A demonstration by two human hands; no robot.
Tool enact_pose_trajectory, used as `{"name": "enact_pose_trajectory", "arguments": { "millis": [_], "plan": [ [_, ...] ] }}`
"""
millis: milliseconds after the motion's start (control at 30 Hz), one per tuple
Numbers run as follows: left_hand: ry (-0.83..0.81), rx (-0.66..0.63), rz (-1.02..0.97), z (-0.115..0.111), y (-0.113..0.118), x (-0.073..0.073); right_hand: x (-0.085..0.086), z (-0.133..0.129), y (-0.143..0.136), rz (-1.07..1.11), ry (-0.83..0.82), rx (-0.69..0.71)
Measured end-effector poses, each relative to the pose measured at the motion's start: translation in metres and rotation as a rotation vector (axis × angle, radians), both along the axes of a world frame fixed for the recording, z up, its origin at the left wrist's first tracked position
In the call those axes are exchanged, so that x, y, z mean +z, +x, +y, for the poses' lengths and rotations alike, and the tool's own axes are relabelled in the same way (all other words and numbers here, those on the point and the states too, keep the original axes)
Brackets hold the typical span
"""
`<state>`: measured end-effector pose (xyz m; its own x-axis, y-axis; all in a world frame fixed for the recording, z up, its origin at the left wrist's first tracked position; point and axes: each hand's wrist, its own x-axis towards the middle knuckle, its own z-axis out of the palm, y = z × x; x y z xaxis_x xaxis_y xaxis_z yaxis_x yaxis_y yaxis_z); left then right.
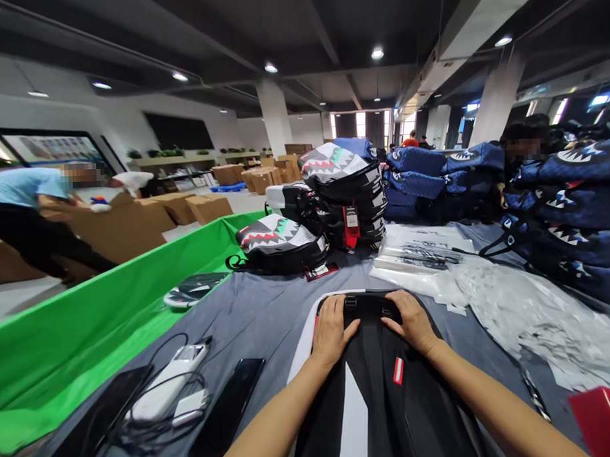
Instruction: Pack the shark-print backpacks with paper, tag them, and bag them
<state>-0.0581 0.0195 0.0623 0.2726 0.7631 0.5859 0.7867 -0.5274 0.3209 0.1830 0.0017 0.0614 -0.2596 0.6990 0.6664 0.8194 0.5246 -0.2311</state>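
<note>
A black backpack [380, 379] with white panels and a small red-and-white tag lies on the grey cloth in front of me. My left hand [331, 327] grips its far left edge, thumb on the black face and fingers over the side. At the far right edge my right hand [412, 321] holds it the same way, its thumb pointing inward. Two strap buckles show between the hands. Beyond them, a grey backpack with a shark-tooth print [283, 242] lies beside a stack of similar backpacks [348, 187].
Clear plastic bags [518, 308] spread to the right, near stacked blue backpacks [574, 212]. A phone [228, 408], a white power bank [165, 387] and cables lie left. A green sheet [137, 301] edges the table. A red object [604, 418] sits at lower right. A person [28, 198] bends over cartons.
</note>
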Motion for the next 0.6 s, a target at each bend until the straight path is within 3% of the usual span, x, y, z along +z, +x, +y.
{"name": "enact_pose_trajectory", "arguments": {
  "millis": [167,300,367,467,600],
  "plan": [
    [0.022,-0.047,0.003,-0.036,-0.011,-0.024,-0.008,-0.038,0.004,-0.105,-0.138,0.040],
    [-0.105,-0.115,0.092,-0.037,-0.020,-0.026,-0.015,-0.046,0.013,-0.163,-0.305,0.064],
    [-0.191,-0.136,0.197,-0.020,-0.022,-0.023,-0.013,-0.031,0.009,-0.223,-0.414,0.034],
    [-0.328,-0.120,0.302,0.020,-0.017,-0.017,-0.002,0.015,-0.007,-0.355,-0.544,-0.088],
    [-0.492,-0.088,0.181,0.053,0.002,0.001,0.011,0.062,-0.026,-0.421,-0.528,-0.180]
  ]
}}
